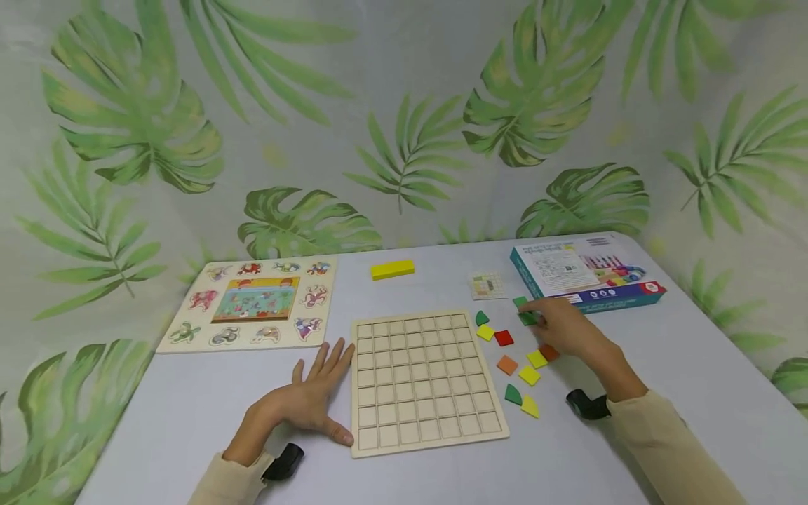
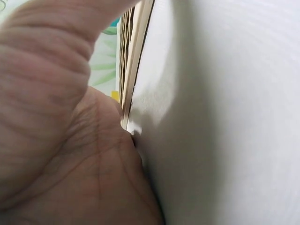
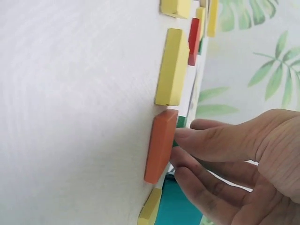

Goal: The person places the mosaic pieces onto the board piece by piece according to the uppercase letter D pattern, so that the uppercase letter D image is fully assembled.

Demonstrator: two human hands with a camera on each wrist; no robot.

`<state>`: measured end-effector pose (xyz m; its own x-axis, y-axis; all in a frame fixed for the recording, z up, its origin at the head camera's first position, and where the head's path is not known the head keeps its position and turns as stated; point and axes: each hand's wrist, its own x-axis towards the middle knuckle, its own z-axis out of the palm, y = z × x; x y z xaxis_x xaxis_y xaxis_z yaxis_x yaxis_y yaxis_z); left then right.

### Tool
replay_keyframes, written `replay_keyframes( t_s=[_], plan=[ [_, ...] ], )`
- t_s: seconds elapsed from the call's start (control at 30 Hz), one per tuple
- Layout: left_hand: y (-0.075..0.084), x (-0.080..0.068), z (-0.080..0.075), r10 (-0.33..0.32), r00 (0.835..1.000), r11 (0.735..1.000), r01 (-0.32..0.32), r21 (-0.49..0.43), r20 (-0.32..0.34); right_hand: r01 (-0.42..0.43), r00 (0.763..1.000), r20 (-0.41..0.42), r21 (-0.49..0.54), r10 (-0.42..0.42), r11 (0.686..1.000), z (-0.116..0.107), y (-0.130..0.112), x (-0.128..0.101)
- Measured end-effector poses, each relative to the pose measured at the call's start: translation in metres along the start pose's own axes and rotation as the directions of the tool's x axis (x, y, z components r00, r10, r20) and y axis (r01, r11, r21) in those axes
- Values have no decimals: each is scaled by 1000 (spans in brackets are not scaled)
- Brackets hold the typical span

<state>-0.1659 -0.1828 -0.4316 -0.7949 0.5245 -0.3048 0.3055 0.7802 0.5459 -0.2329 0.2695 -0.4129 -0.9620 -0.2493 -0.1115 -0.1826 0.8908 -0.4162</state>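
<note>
So the left hand (image 1: 309,403) was splayed on the white desk (image 1: 170,414), its fingers spread and gripping nothing, thumb tip right by the left edge of the wooden grid board (image 1: 429,382). The right hand (image 1: 568,333) was at the green pieces (image 1: 528,319), just short of the teal-edged box (image 1: 587,273). Thumb and fingers were bent close together there, but honestly couldn't tell if they'd pinched one. Yellow, red, orange and green tiles lay scattered between board and right hand.
</note>
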Motion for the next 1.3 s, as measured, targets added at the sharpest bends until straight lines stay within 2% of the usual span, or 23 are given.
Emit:
replay_keyframes(
  t_s=[0.27, 0.57, 1.0, 1.3],
  plan=[
    [-2, 0, -1, -11, 1000, 1000, 11, -15, 24, -46, 999, 1, -71, 47, 996, 2, -4, 1],
    [-1, 1, -6, -13, 999, 999, 14, -28, 44, -55, 998, 36, -54, 57, 997, -5, -4, -1],
    [-5, -2, -5, -12, 999, 999, 13, -37, 36, 83, 996, 27, -99, -81, 992, -10, -39, 13],
    [-4, 0, -6, -6, 999, 1000, 7, -21, 41, 159, 987, 34, -50, -157, 986, -1, -58, 25]
  ],
)
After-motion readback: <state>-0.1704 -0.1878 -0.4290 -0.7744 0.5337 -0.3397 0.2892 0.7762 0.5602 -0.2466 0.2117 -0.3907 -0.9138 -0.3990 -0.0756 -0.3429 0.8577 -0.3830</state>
